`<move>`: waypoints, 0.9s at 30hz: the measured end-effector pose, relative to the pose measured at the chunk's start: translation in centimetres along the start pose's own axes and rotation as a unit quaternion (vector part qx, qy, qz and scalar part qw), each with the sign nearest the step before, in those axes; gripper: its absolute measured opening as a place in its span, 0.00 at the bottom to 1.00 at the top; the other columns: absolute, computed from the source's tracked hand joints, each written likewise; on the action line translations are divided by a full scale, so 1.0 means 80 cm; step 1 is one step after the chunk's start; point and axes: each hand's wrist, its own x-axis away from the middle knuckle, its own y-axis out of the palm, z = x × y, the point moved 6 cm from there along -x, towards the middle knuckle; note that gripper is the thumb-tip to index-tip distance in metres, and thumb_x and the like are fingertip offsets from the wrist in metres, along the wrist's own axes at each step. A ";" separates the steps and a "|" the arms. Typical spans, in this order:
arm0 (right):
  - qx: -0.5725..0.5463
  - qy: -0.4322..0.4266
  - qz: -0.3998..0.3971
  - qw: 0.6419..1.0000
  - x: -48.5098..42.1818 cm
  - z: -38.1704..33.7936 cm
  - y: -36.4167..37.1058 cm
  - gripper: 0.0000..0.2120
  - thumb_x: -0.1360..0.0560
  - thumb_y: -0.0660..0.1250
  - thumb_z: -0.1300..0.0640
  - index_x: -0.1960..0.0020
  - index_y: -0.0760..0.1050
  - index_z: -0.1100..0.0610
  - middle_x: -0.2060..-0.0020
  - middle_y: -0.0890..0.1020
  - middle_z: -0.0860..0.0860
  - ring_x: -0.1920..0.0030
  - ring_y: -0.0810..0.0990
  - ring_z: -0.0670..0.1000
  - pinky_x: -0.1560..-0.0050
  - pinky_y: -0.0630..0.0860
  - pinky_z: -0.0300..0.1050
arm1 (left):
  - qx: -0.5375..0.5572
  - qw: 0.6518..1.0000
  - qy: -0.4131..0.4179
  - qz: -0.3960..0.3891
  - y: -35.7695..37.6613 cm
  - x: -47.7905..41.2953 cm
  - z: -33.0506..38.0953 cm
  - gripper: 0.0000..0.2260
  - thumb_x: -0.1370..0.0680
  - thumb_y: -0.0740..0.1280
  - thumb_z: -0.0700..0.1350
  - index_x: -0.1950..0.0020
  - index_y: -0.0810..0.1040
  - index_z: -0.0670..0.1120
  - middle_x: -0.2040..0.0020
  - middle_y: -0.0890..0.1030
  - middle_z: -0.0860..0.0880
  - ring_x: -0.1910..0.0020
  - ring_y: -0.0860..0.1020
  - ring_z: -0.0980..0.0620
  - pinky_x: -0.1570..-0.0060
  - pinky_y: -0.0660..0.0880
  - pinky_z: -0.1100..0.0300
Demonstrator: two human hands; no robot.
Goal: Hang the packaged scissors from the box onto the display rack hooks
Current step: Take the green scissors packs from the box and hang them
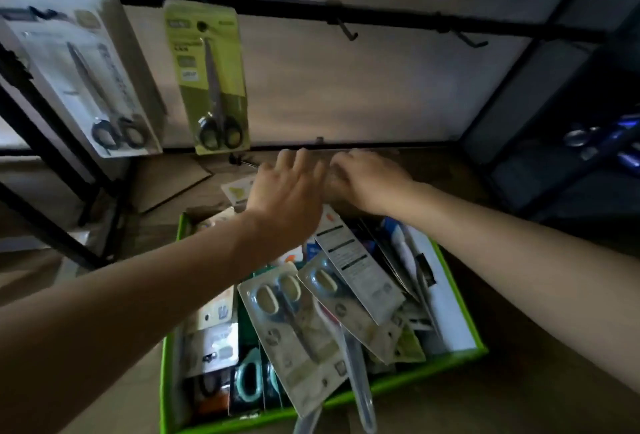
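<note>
Left hand (pixel 287 191) and right hand (pixel 369 182) hover together over packaged scissors (pixel 294 328); grip unclear.

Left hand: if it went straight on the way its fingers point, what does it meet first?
Likely the rack's lower black rail, just past the left hand fingertips. The pale back panel lies behind it. Depth is unclear.

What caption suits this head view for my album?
Left hand and right hand reach over a box of packaged scissors; a green pack and white pack hang on the rack.
</note>
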 end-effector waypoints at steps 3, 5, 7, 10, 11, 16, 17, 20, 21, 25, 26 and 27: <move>0.035 0.010 -0.019 0.999 0.030 0.039 0.004 0.17 0.20 0.60 0.48 0.35 0.70 0.54 0.40 0.74 0.55 0.38 0.71 0.58 0.44 0.71 0.51 | -0.009 0.998 0.060 -0.019 0.013 0.001 0.052 0.21 0.20 0.59 0.51 0.29 0.60 0.46 0.34 0.66 0.44 0.37 0.67 0.44 0.43 0.69 0.51; 0.051 0.020 -0.038 0.998 0.048 0.058 0.013 0.17 0.20 0.60 0.47 0.36 0.70 0.55 0.41 0.74 0.56 0.38 0.71 0.58 0.45 0.71 0.50 | -0.010 0.996 0.085 -0.031 0.021 -0.002 0.079 0.22 0.20 0.59 0.52 0.29 0.60 0.47 0.34 0.66 0.44 0.37 0.67 0.44 0.44 0.69 0.52; 0.063 0.023 -0.066 0.996 0.065 0.072 0.031 0.16 0.20 0.60 0.48 0.36 0.70 0.55 0.42 0.74 0.55 0.38 0.72 0.58 0.45 0.72 0.50 | -0.008 0.993 0.106 -0.048 0.028 -0.005 0.102 0.22 0.19 0.58 0.52 0.28 0.58 0.47 0.32 0.65 0.44 0.35 0.66 0.44 0.43 0.68 0.52; 0.071 0.028 -0.110 0.991 0.086 0.089 0.057 0.15 0.20 0.61 0.48 0.39 0.73 0.56 0.43 0.76 0.56 0.39 0.73 0.59 0.44 0.74 0.52 | 0.002 0.987 0.138 -0.085 0.043 -0.006 0.128 0.20 0.18 0.57 0.51 0.28 0.60 0.48 0.32 0.66 0.46 0.35 0.65 0.44 0.43 0.68 0.52; 0.071 0.031 -0.120 0.990 0.092 0.095 0.063 0.15 0.20 0.62 0.48 0.39 0.73 0.56 0.44 0.76 0.56 0.39 0.73 0.59 0.45 0.74 0.53 | 0.004 0.984 0.151 -0.094 0.049 -0.005 0.135 0.20 0.18 0.56 0.51 0.28 0.61 0.48 0.33 0.67 0.46 0.35 0.66 0.44 0.43 0.68 0.52; 0.057 0.045 -0.158 0.985 0.109 0.111 0.086 0.16 0.21 0.62 0.44 0.41 0.75 0.54 0.48 0.80 0.55 0.46 0.77 0.58 0.52 0.76 0.50 | -0.013 0.955 0.229 -0.186 0.089 0.004 0.153 0.21 0.18 0.56 0.55 0.27 0.63 0.50 0.33 0.69 0.47 0.37 0.66 0.45 0.42 0.70 0.50; 0.055 0.045 -0.170 0.983 0.111 0.111 0.090 0.17 0.21 0.62 0.42 0.42 0.75 0.54 0.49 0.80 0.54 0.48 0.78 0.57 0.54 0.75 0.49 | -0.018 0.948 0.240 -0.209 0.097 0.007 0.151 0.21 0.18 0.56 0.56 0.27 0.63 0.51 0.32 0.69 0.48 0.36 0.67 0.45 0.41 0.71 0.50; 0.082 0.041 -0.214 0.972 0.116 0.106 0.104 0.22 0.25 0.62 0.35 0.46 0.75 0.53 0.53 0.79 0.52 0.51 0.79 0.56 0.58 0.74 0.47 | -0.035 0.933 0.248 -0.257 0.116 0.015 0.144 0.22 0.18 0.54 0.59 0.25 0.62 0.55 0.29 0.68 0.49 0.33 0.66 0.45 0.38 0.70 0.49; 0.097 0.039 -0.229 0.968 0.118 0.103 0.108 0.24 0.26 0.63 0.33 0.47 0.75 0.54 0.54 0.79 0.52 0.52 0.79 0.55 0.59 0.73 0.46 | -0.033 0.930 0.248 -0.268 0.120 0.017 0.142 0.22 0.18 0.54 0.59 0.24 0.62 0.56 0.28 0.67 0.49 0.32 0.66 0.45 0.37 0.69 0.48; 0.129 0.031 -0.257 0.957 0.123 0.096 0.121 0.24 0.26 0.65 0.35 0.49 0.76 0.57 0.57 0.78 0.52 0.56 0.79 0.55 0.61 0.72 0.45 | -0.013 0.928 0.251 -0.276 0.120 0.019 0.140 0.22 0.18 0.54 0.59 0.25 0.62 0.58 0.28 0.68 0.51 0.32 0.65 0.45 0.35 0.68 0.48; 0.130 0.029 -0.258 0.957 0.125 0.096 0.123 0.22 0.25 0.66 0.38 0.48 0.77 0.57 0.56 0.78 0.52 0.55 0.79 0.55 0.61 0.72 0.45 | -0.010 0.928 0.252 -0.275 0.120 0.019 0.140 0.22 0.18 0.55 0.59 0.25 0.62 0.58 0.28 0.68 0.51 0.32 0.66 0.45 0.35 0.69 0.48; 0.128 0.030 -0.257 0.958 0.126 0.095 0.123 0.20 0.24 0.66 0.40 0.47 0.77 0.58 0.55 0.78 0.53 0.53 0.80 0.56 0.61 0.71 0.45 | -0.010 0.928 0.252 -0.275 0.119 0.019 0.140 0.21 0.18 0.55 0.59 0.25 0.63 0.58 0.29 0.68 0.51 0.33 0.66 0.45 0.36 0.69 0.48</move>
